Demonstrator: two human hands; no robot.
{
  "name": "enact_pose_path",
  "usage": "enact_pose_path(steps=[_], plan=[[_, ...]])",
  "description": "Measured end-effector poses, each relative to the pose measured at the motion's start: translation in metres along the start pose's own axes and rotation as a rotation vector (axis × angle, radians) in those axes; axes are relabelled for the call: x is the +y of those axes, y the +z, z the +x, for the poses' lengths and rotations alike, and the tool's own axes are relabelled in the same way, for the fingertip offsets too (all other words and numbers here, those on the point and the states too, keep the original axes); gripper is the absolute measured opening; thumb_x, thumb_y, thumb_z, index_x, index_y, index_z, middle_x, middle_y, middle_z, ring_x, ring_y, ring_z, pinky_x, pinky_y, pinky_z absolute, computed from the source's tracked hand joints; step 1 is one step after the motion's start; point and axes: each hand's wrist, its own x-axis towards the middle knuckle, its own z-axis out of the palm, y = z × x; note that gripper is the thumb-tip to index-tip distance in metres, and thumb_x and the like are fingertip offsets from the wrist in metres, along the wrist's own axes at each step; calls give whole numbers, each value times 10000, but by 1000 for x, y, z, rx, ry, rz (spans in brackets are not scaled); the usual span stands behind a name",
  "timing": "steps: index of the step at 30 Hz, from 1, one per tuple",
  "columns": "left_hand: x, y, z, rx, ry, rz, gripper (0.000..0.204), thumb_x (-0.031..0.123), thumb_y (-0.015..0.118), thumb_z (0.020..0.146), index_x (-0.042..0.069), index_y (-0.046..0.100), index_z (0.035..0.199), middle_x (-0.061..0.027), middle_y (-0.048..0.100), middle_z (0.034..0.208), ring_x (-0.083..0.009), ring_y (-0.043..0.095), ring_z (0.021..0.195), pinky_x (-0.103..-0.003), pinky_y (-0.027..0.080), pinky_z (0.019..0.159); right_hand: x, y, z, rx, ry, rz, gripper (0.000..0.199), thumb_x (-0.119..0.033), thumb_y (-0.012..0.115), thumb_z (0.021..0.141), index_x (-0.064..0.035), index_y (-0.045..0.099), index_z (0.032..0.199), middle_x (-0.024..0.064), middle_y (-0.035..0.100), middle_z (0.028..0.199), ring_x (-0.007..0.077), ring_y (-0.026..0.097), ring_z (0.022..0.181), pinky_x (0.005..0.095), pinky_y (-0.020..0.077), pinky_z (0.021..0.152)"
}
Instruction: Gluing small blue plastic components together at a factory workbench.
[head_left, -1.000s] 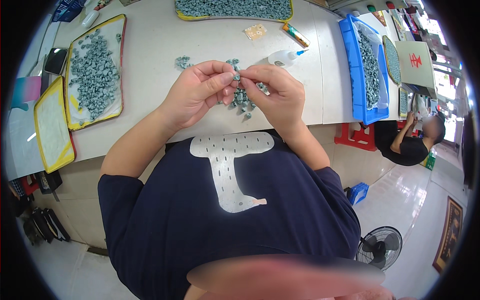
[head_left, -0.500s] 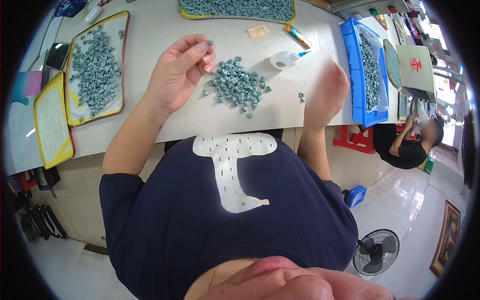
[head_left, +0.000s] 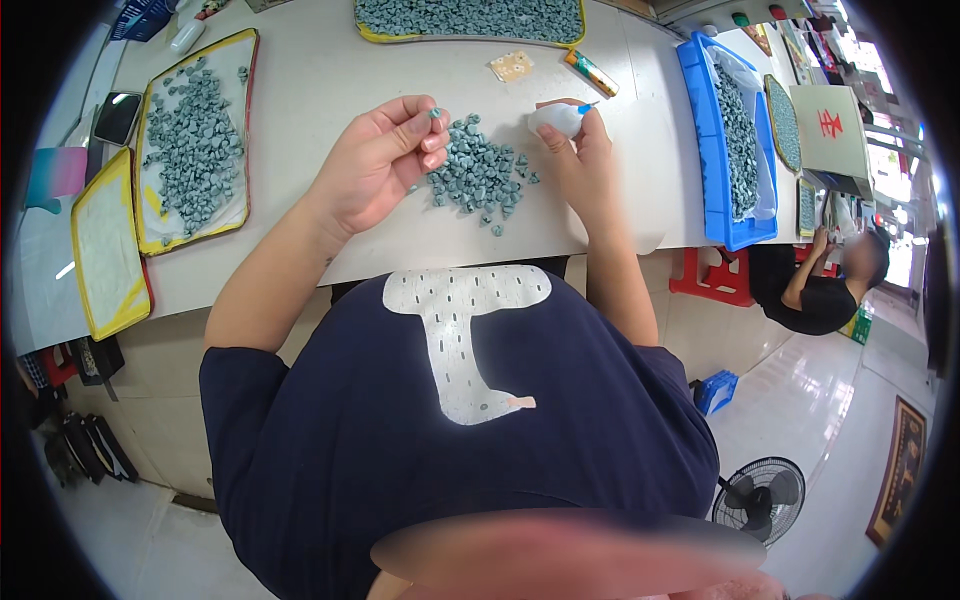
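I am looking down at a pale table. My left hand is hovering above centre of the frame, its fingers curled, pinching one small grey-green piece between thumb and fingertips. My right hand is resting just right of centre, closed around a small white bottle with a blue tip; the bottle's long axis is running left to right, tip toward the right, away from the piece. The pile of the same grey-green pieces is lying between the two hands, touching neither as far as I can tell. The pinched piece is sitting left of the bottle, level with it, so the right hand is the nearer one to the tip. A yellow-rimmed tray is lying at the left, a blue bin at the right.
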Motion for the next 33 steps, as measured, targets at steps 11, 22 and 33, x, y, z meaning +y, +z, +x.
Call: enact_pose_path(steps=[11, 22, 33], plan=[[4, -12, -6, 48, -69, -60, 102, 88, 521, 952, 1, 515, 1004, -56, 522, 930, -124, 443, 768, -251, 409, 701, -52, 6, -14, 73, -572, -465, 422, -153, 720, 753, -85, 591, 1149, 107, 643, 909, 269, 618, 820, 342, 476, 717], [9, -18, -14, 72, -52, -51, 93, 79, 516, 953, 3, 514, 1006, -65, 529, 934, -132, 446, 773, -254, 409, 699, -79, 11, -15, 57, -762, -808, 399, -198, 698, 748, -134, 611, 1132, -6, 656, 875, 150, 598, 754, 311, 408, 718], [14, -22, -23, 54, -52, -8, 83, 70, 507, 955, 7, 515, 1008, -63, 540, 916, -131, 449, 765, -256, 412, 702, -101, 13, -19, 9, -780, -941, 346, -212, 672, 770, -153, 626, 1108, -32, 648, 868, 129, 583, 765, 306, 389, 750]])
